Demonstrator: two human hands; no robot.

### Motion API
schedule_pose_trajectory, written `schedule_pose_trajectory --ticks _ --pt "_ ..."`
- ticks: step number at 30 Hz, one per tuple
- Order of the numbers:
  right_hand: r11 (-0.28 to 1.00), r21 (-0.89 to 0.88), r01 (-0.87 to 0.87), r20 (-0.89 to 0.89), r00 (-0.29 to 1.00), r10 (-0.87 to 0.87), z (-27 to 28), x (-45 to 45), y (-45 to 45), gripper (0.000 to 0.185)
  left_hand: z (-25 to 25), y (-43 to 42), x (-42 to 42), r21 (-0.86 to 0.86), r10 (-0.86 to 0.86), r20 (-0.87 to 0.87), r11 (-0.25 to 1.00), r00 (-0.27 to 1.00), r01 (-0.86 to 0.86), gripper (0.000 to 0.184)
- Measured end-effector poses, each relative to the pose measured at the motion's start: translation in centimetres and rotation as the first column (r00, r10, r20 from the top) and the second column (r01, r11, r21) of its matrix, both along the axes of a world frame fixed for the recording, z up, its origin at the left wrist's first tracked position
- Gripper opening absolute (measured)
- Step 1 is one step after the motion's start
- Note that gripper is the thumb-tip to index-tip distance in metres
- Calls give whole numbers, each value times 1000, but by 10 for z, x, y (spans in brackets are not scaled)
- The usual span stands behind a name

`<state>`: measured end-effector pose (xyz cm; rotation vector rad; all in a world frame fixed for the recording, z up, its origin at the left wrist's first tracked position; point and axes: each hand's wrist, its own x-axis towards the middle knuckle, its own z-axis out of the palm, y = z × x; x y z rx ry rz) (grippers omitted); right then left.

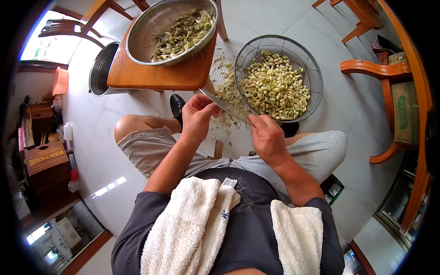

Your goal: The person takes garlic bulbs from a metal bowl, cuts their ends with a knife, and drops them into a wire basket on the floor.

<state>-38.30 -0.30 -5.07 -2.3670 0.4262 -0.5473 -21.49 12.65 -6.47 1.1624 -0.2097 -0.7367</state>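
My right hand (268,140) is wrapped around the handle end of a knife (231,108), whose broad metal blade points up and left. Close to the blade's tip, my left hand (197,114) has its fingers curled in a pinch; whatever it may hold is too small to make out. Beyond my hands on the floor, a wire basket (317,68) holds many small pale bulbs (277,87). A metal colander (137,39) on a wooden chair contains bulbs with stems and roots attached (188,34). Trimmings (228,91) are scattered on the floor below the blade.
The wooden chair seat (156,80) is in front, left of the wire basket. A metal bucket (98,75) stands beside it. Wooden furniture (389,68) with a green box (405,112) is at the right, and a wooden cabinet (46,158) at the left. A towel (183,220) hangs over my chest.
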Motion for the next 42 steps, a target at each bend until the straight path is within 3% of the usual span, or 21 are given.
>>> schedule_pose_trajectory --ticks 5,8,11,18,21,24,28,32,37,38,40,42 --pt "998 -41 45 10 999 -44 -11 3 7 17 -8 2 -4 76 69 58 994 996 -73 12" --pt "994 -37 104 -321 941 -111 -36 -1 -1 15 -1 -1 -7 72 77 70 994 995 -82 14" --pt "993 10 117 -399 911 -103 -45 -4 -12 10 8 -2 -7 3 71 70 997 995 -72 16" --pt "927 316 202 -294 950 -107 -36 -2 -19 18 13 -3 -3 -109 15 82 994 996 -6 19" --pt "896 389 215 -255 959 -119 -27 -1 -21 19 13 -7 -1 -162 -16 -12 987 1000 14 18" --pt "849 463 257 -361 929 -85 -30 -2 -26 18 20 -15 -2 -233 -92 -149 971 985 55 17" --pt "961 240 136 -416 909 -25 -47 -8 -21 18 28 -51 -4 -106 -195 -122 977 973 183 19" --pt "974 224 39 -445 893 67 -59 -9 -19 18 38 -113 -2 138 -445 55 890 894 434 54" --pt "959 272 84 -435 899 45 -48 -10 -21 19 83 -122 31 388 -572 330 808 751 444 39" --pt "962 262 81 -448 893 47 -49 -10 -21 19 93 -116 49 413 -554 361 817 751 404 31" --pt "959 271 80 -483 873 63 -44 -7 -19 19 114 -108 89 499 -406 493 856 769 132 23" --pt "957 286 52 -488 867 99 -41 -6 -17 19 112 -97 156 516 -357 719 849 596 -115 20"
